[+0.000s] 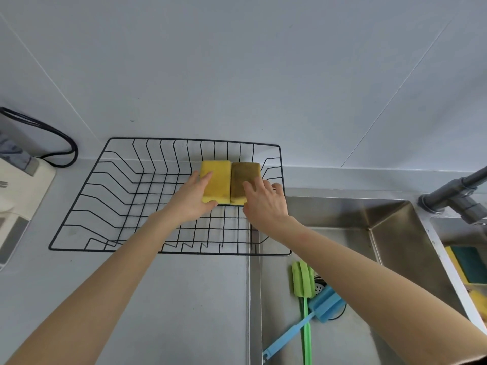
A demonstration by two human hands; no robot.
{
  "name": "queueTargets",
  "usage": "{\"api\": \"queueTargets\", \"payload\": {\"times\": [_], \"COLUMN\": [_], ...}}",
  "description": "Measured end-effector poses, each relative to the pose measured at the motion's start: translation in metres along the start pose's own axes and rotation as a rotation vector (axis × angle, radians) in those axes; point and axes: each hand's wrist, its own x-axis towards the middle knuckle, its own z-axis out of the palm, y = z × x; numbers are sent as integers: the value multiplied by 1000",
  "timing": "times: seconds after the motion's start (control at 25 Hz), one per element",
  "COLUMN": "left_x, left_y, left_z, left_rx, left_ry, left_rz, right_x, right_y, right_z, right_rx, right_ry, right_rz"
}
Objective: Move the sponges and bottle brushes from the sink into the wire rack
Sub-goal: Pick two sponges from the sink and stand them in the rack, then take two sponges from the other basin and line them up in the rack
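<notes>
Sponges flush together in wire rack (184, 139) far corner — I judge, sparing room for rest. Left hand (195, 198) pinches yellow sponge (218, 180); right hand (266, 204) fingers spread, resting on brown sponge (243, 172). Green brush (303, 279), blue brush (325, 301) lie in sink (329, 212).

— Grey countertop (184, 299)?
— Carries a black wire rack (131, 201) by the back wall, right end reaching over the steel sink (342, 212).
— Far left?
— White appliance (26, 185), black cord (76, 150) looped behind.
</notes>
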Motion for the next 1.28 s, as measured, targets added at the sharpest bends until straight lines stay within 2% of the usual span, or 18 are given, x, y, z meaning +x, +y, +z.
{"api": "queueTargets", "payload": {"times": [0.16,0.4,0.64,0.92,1.28], "left_x": [-18,-47,-82,-114,-133], "left_y": [7,37,71,137,233], "left_z": [-6,-15,-15,6,68], "left_rx": [41,215,257,288,351], "left_ry": [29,77,107,97,11], "left_rz": [70,102,114,182,309], "right_x": [-23,-57,-102,-165,-252], "right_y": [4,20,46,97,190], "right_z": [-17,-40,-57,-62,-51], "right_rx": [93,129,152,122,179], "right_ry": [-35,-38,-9,31,-14], "right_rz": [5,40,69,129,298]}}
